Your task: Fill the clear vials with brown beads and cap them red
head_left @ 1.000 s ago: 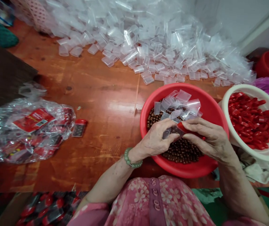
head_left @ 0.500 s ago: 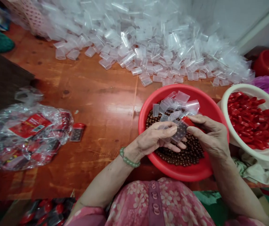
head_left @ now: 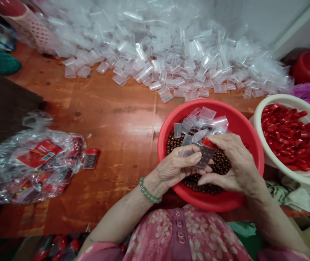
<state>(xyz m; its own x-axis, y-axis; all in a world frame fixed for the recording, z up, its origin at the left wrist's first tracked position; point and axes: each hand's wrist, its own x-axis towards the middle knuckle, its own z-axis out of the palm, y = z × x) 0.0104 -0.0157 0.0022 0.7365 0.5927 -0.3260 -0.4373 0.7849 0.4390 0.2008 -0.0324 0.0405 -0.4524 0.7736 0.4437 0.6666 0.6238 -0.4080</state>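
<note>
My left hand [head_left: 183,161] is closed on a small flat clear plastic case [head_left: 205,156] with dark round balls inside and a red cap [head_left: 207,143] at its upper end. Another clear piece seems to sit under the left thumb. Fingers of my right hand [head_left: 232,165] rest at the red cap, while its thumb is spread well away below. Both hands are over a red basin [head_left: 168,125] holding many brown balls [head_left: 221,161]. On top of the balls lie several empty clear cases [head_left: 208,113].
A white basin [head_left: 259,108] of red caps [head_left: 290,136] stands at right, above a cloth [head_left: 301,197]. Loose clear cases [head_left: 155,54] are heaped along the back. Left on the wooden table [head_left: 117,145] lie a clear bag [head_left: 38,163] of packed goods and one filled case [head_left: 91,158].
My right thumb has come off the case and swung down, opening the hand. The cap now sits upright at the case's top under the right fingers. The view has shifted slightly.
</note>
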